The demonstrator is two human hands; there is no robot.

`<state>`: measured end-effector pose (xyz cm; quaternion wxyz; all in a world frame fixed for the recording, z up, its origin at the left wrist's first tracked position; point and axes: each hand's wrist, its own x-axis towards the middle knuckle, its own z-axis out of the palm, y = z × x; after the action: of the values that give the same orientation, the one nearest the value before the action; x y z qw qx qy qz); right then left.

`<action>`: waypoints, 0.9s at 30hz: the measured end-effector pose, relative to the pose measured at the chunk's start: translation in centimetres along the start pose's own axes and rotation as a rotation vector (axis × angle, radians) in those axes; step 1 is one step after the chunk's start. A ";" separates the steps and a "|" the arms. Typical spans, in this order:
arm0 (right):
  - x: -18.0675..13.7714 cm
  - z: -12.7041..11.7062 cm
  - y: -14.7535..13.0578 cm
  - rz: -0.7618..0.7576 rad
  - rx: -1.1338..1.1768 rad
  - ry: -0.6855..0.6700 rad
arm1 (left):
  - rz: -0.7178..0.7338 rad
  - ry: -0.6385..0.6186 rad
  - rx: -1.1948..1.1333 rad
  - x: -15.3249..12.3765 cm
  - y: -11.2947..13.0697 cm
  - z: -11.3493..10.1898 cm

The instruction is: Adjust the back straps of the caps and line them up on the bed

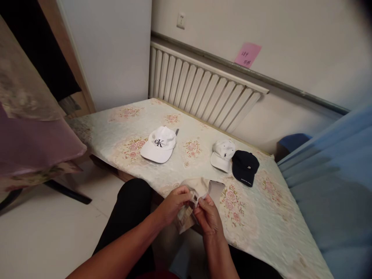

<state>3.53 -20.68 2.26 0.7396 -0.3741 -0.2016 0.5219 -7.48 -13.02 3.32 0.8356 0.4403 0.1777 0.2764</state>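
Note:
A beige baseball cap (pixel 197 186) is held at the near edge of the table, its grey brim (pixel 216 190) pointing right. My left hand (pixel 178 199) pinches the cap's back strap near a small buckle (pixel 195 197). On the other side of the buckle, my right hand (pixel 207 212) grips the strap with thumb and fingers. Part of the strap and the cap's inside are hidden by my fingers. Farther back lies a white cap (pixel 159 145) with black letters. To the right, a smaller white cap (pixel 223 155) touches a black cap (pixel 245 166).
The table (pixel 200 133) wears a pale flowered cloth. Behind it stand a white radiator (pixel 200 85) and a wall with a pink note (pixel 248 54). A blue curtain (pixel 328 186) hangs at the right. Draped cloth (pixel 35 143) and a chair leg (pixel 69 192) are at the left.

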 end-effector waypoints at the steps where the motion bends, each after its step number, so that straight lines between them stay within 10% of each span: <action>1: 0.0 0.0 0.0 0.001 0.004 0.002 | -0.009 0.004 0.017 0.0 0.1 0.0; 27: -0.1 -0.2 0.4 0.016 0.012 -0.004 | -0.210 -0.023 0.353 1.3 1.6 0.2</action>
<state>3.37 -20.80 1.85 0.7373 -0.3702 -0.1970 0.5297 -6.86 -11.66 4.65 0.7717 0.5621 0.2586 0.1471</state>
